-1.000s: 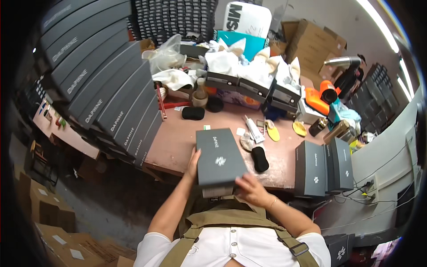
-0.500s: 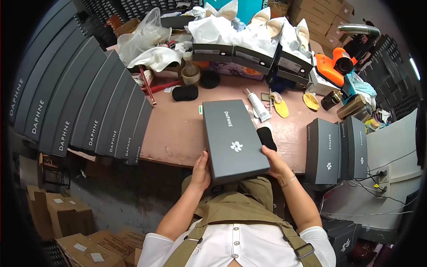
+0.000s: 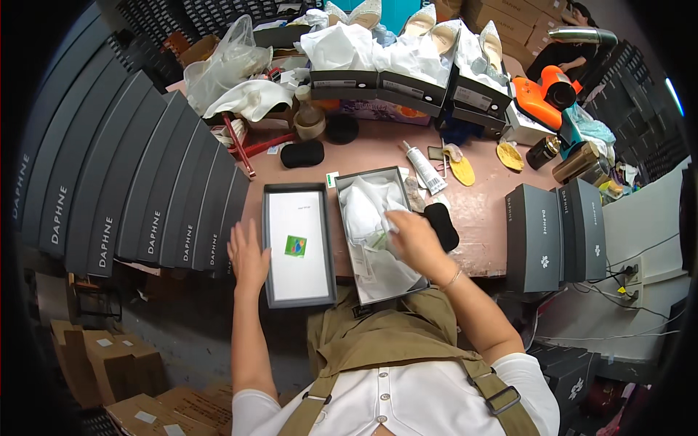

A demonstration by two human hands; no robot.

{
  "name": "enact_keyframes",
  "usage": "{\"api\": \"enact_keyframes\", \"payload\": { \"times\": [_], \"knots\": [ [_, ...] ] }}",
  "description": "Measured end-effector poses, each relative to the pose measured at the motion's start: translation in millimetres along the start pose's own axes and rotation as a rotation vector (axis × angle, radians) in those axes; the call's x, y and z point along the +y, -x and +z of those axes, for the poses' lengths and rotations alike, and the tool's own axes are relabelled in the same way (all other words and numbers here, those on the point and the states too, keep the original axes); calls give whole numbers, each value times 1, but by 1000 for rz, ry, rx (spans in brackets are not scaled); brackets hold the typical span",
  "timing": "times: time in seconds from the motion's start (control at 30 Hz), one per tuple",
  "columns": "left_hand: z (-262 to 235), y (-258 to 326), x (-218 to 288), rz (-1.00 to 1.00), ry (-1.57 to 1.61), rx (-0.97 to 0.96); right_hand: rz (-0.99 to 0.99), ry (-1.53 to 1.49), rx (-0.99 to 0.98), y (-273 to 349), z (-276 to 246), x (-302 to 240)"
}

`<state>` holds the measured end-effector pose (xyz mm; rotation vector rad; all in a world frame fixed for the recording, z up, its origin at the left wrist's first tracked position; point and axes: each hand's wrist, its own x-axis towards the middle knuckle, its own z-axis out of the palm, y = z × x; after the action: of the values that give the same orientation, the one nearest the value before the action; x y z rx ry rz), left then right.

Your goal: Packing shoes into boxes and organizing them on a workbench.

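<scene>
A grey shoebox lid [image 3: 331, 251] lies inside up near the table's front edge. A small green square packet [image 3: 295, 246] rests on its white inner face. Beside the lid's left edge is my left hand [image 3: 249, 254], fingers stretched out and holding nothing. To the right of the lid stands the uncovered shoebox [image 3: 399, 174], filled with white tissue paper [image 3: 363, 207] and with a small white tag [image 3: 361, 263] at its left side. My right hand [image 3: 416, 243] reaches over the box, its fingers pinched on the tissue paper. Whatever lies under the paper is hidden.
Stacked grey shoeboxes [image 3: 131, 182] line the left; more shoeboxes [image 3: 533, 236] stand at the right edge. Open boxes with pale shoes [image 3: 420, 23] are at the back. A white tube [image 3: 424, 167], yellow pads [image 3: 462, 171] and black pads [image 3: 440, 225] lie on the pink table [image 3: 480, 232].
The closed shoebox that both hands held is now down and open. Its lid has been turned over to the left. My left hand has let go; my right has moved onto the tissue paper.
</scene>
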<state>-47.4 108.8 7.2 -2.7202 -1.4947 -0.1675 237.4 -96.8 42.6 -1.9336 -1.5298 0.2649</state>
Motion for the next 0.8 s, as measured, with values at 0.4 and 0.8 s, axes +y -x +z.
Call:
{"api": "enact_keyframes", "payload": {
  "times": [0.4,0.8],
  "knots": [
    [47,-18,185,687,343,20,101,550,-217,-52,68,83],
    [32,15,177,544,437,184,-1,5,-219,-62,13,61]
  ]
}}
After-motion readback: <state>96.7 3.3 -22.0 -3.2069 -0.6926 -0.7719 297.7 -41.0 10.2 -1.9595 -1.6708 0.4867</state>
